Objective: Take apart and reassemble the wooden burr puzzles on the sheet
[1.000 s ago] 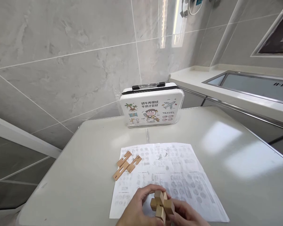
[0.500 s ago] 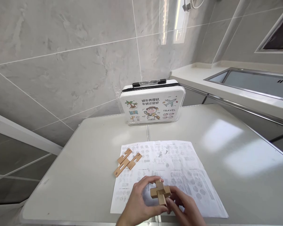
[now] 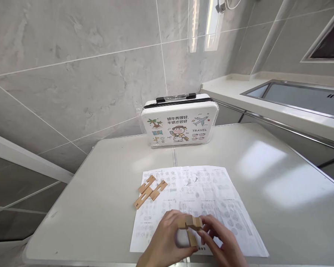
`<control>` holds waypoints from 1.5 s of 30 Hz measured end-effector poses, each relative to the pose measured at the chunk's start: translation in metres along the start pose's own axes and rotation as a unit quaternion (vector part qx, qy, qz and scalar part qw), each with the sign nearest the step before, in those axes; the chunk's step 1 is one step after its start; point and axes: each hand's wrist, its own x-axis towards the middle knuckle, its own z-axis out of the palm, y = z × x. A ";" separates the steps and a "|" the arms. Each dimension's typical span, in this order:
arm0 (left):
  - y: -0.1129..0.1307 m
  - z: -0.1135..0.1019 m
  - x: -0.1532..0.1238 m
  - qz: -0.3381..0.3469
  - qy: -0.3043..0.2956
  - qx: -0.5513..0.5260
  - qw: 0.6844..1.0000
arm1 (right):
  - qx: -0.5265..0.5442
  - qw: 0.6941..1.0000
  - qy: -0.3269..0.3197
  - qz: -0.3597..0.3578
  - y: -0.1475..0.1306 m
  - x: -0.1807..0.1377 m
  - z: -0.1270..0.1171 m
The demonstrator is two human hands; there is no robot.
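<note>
A wooden interlocking burr puzzle [image 3: 189,221] is held between both hands above the lower part of a printed paper sheet [image 3: 180,193]. My left hand [image 3: 163,239] curves around its left side, with the thumb against the bottom end of one bar. On the right side, the fingers of my right hand [image 3: 221,237] pinch the end of another bar. A gap shows between the upper bars and the lower one; the puzzle's underside is hidden. Flat notched wooden pieces [image 3: 146,197], three in all and marked with numbers, lie together on the sheet's left edge.
The sheet lies on a light folding table [image 3: 100,207] with a seam down its middle. At the back stands a white cartoon-printed case [image 3: 180,128] in plastic wrap, near the tiled wall [image 3: 100,81]. A counter with a sink [image 3: 295,98] is at right.
The burr puzzle has turned and tilted in my hands, so its cross shape no longer faces up and a gap shows. My left fingers have shifted over its top. The flat pieces stay put.
</note>
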 end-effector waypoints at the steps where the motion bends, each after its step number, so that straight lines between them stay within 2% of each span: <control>1: -0.005 0.002 -0.001 0.009 0.019 0.017 1.000 | -0.003 1.000 0.009 -0.002 -0.001 0.001 -0.001; 4: -0.021 0.005 -0.003 0.015 0.088 0.070 0.994 | -0.004 1.000 0.020 0.011 -0.001 0.002 -0.002; 9: -0.036 0.006 -0.008 0.031 0.128 0.114 0.985 | -0.017 0.999 0.035 0.023 0.007 -0.002 -0.005; 17: -0.019 0.001 -0.010 0.103 0.089 0.040 0.990 | -0.030 0.999 0.012 0.037 0.016 -0.009 -0.005; 20: -0.018 0.001 -0.009 0.100 0.094 0.024 0.990 | -0.031 0.998 -0.027 0.046 0.017 -0.010 -0.004; 27: -0.022 0.003 -0.014 0.095 0.129 0.016 0.987 | -0.004 0.983 -0.167 0.082 0.013 -0.003 -0.005; 30: -0.023 0.004 -0.016 0.067 0.162 -0.003 0.985 | -0.007 0.966 -0.248 0.078 0.008 0.002 -0.003; 32: -0.024 0.005 -0.016 0.043 0.198 0.002 0.979 | -0.023 0.963 -0.262 0.063 0.005 0.003 0.000; 34: -0.027 0.004 -0.016 0.025 0.243 0.035 0.969 | -0.044 0.971 -0.228 0.048 0.004 0.002 0.006; 37: -0.036 0.002 -0.019 0.008 0.310 0.108 0.945 | -0.077 0.989 -0.117 0.041 0.004 0.001 0.010; 39: -0.043 0.001 -0.022 0.005 0.332 0.152 0.931 | -0.116 0.991 -0.053 0.043 0.007 0.002 0.008; 45: -0.052 0.000 -0.030 0.021 0.315 0.241 0.918 | -0.233 0.972 -0.029 0.028 0.019 0.008 0.002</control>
